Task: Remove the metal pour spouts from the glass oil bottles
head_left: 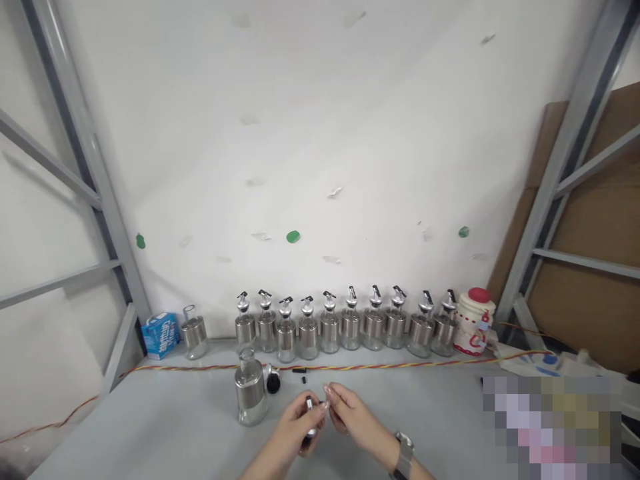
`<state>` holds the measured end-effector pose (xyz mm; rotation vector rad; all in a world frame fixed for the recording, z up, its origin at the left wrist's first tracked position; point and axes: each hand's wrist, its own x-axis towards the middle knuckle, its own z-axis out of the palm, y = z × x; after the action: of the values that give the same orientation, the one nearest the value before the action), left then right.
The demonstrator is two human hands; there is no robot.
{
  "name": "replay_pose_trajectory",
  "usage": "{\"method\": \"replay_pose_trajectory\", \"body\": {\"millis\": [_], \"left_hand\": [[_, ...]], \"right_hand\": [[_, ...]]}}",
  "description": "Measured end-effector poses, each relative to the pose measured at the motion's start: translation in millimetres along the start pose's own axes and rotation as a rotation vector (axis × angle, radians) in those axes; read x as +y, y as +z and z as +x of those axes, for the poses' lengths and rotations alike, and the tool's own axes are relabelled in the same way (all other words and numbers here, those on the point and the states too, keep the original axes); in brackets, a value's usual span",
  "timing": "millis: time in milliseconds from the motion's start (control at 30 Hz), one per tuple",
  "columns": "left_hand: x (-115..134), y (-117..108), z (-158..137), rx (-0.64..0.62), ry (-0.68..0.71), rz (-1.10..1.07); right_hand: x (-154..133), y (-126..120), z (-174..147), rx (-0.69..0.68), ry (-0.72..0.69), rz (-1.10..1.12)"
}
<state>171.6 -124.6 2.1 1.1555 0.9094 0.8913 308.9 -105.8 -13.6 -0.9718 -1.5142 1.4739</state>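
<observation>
Left hand (295,425) is curled round a silver-and-black pour spout (311,432); right hand (353,415) is at its fingertips, thumb and fingers drawn close together (whether they pinch a small part, cannot tell). Just beyond the hands lie small black pieces (303,380). Beyond and left of the left hand stands an open-necked bottle (250,392), upright, with a loose spout (273,381) right beside it. Farther out, past the twisted wire (360,366), ten bottles (330,331) stand in a row, each wearing its spout: that portion looks done. Judged left over: the near bottle, plus a second bare-necked bottle (195,337) far out to the left, by the blue carton (160,335). The spout in hand is on no bottle yet.
</observation>
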Motion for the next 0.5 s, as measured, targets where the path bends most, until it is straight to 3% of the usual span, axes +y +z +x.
{"method": "replay_pose_trajectory", "body": {"millis": [133, 300, 500], "left_hand": [[-3.6, -1.7, 2.1, 0.039, -0.015, -0.052], [-3.5, -4.3, 0.9, 0.12, -0.001, -0.14], [-4.6, -1.5, 1.2, 0.132, -0.043, -0.198]], "right_hand": [[-2.0, 4.0, -2.3, -0.028, 0.011, 0.002], [1.6, 0.6, -1.5, -0.029, 0.085, 0.157], [2.7, -1.8, 0.3, -0.017, -0.003, 0.249]]}}
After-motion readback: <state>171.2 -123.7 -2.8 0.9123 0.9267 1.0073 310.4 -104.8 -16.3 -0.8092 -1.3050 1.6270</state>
